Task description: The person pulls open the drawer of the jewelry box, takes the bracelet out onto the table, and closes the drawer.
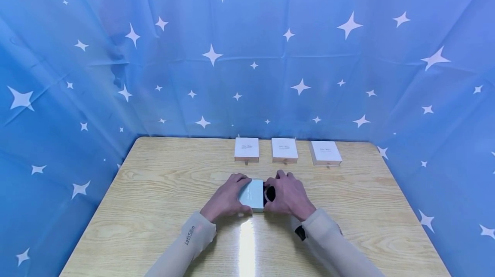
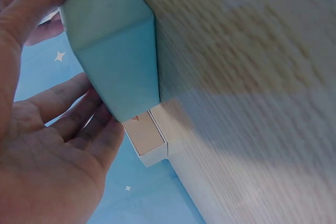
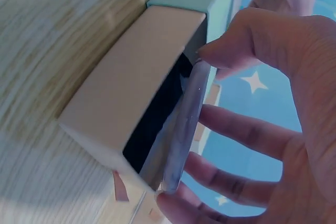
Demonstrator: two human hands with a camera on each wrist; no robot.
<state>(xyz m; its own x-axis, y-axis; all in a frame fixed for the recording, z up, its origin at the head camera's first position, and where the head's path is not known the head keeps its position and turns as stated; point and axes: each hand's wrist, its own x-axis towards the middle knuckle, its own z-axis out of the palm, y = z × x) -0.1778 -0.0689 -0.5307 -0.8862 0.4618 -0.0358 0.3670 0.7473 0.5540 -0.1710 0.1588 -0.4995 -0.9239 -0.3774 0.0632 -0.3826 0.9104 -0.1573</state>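
Blue box (image 1: 253,195) on wooden table (image 1: 166,182), left hand (image 1: 228,197) at its left, gripping it between thumb and fingers. Pale drawer (image 3: 126,77) sticks out of the box's right side. Right hand (image 1: 287,194) right of the box, fingers spread, pinching greyish bangle (image 3: 186,124) against thumb at drawer's opening. Three white boxes (image 1: 285,148) in a row beyond the blue box.

Forearms (image 1: 175,247) angled inward, left hand (image 1: 228,197) and right hand (image 1: 289,195) near each other, both in thumb-and-finger grips.

The left sleeve (image 1: 181,247) seemingly reads "Let'sSlim"; script on 4 boxes (image 1: 253,195) is blurred.
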